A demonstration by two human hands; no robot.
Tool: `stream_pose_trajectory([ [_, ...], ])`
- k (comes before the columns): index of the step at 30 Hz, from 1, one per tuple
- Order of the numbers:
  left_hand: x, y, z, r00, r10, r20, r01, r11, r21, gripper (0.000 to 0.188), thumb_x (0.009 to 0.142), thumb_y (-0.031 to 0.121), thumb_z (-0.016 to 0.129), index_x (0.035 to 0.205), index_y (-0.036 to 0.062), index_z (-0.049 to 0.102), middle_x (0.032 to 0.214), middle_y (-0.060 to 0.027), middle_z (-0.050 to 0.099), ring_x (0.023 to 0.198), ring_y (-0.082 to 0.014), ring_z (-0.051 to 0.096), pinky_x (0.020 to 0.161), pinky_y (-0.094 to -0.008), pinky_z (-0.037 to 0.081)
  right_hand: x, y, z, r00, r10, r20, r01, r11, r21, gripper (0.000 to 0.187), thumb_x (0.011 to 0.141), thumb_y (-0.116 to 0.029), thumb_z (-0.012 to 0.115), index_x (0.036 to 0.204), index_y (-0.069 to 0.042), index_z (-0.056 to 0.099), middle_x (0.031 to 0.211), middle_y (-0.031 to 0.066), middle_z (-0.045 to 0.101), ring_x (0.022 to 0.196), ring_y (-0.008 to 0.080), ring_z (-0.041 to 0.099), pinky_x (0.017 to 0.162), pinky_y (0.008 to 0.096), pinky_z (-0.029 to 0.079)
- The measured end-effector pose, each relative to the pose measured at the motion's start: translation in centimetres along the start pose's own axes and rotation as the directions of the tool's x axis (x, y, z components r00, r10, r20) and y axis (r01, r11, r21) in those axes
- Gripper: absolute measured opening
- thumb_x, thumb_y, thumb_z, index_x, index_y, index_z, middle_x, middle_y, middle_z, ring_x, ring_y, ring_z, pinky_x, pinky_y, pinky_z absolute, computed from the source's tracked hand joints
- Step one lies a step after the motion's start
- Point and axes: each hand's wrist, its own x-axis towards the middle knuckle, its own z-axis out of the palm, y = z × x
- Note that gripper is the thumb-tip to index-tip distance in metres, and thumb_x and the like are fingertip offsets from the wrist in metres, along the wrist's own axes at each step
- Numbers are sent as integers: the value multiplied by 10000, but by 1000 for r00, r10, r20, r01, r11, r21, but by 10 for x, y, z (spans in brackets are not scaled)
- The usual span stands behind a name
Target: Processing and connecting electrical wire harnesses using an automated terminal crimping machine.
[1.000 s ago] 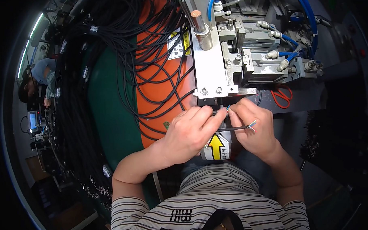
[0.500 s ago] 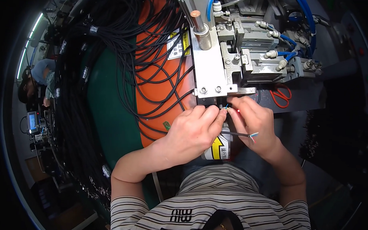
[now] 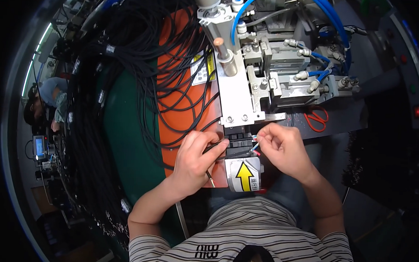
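Observation:
My left hand (image 3: 193, 159) is closed round a thin black cable at the left side of a black slotted fixture (image 3: 239, 142). The cable's short end (image 3: 210, 179) pokes out below the fingers, and the thumb tip rests at the fixture's edge. On the fixture's right side, thin coloured wire ends (image 3: 256, 151), blue, white and red, stick out. My right hand (image 3: 283, 149) pinches at the tips of small wires beside them; its fingertips partly hide what they hold. Above the fixture stands a metal press block (image 3: 238, 92) with bolts.
A bundle of black cables (image 3: 129, 49) spreads over an orange panel (image 3: 173, 97) and green surface (image 3: 120, 123). Red-handled scissors (image 3: 316, 119) lie right of the press. Pneumatic cylinders (image 3: 290, 60) with blue hoses stand behind. A white cover with a yellow arrow (image 3: 245, 174) sits nearest me. Another person (image 3: 51, 93) is far left.
My hands have separated: the left moved left and down with a black cable, while the right stayed by the fixture. The fixture is now uncovered. The whole view shifted slightly.

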Motion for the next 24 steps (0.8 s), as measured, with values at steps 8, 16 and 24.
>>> stream_pose_trajectory([
  [8, -3, 6, -3, 999, -42, -4, 42, 993, 114, 371, 695, -12, 674, 1065, 21, 670, 930, -87, 597, 763, -242, 580, 681, -348, 470, -17, -21, 10, 991, -127, -30, 131, 962, 242, 251, 782, 32, 727, 1021, 16, 653, 850, 29, 612, 528, -5, 459, 461, 169, 334],
  [16, 15, 17, -4, 987, -139, 81, 159, 928, -337, 213, 822, 0, 707, 1027, -26, 657, 821, -133, 652, 680, -249, 638, 590, -313, 502, -13, -20, 19, 981, -161, -110, 173, 978, 114, 171, 803, 40, 705, 962, 13, 649, 859, 34, 614, 576, -7, 470, 485, 159, 327],
  [24, 21, 17, 8, 982, -186, 32, 182, 888, -423, 157, 823, 3, 704, 963, -40, 649, 810, -137, 649, 659, -236, 641, 568, -303, 498, -12, -21, 15, 999, 21, -49, 10, 838, 546, 159, 866, 25, 660, 1021, 22, 626, 857, 44, 621, 603, 20, 528, 489, 166, 365],
])
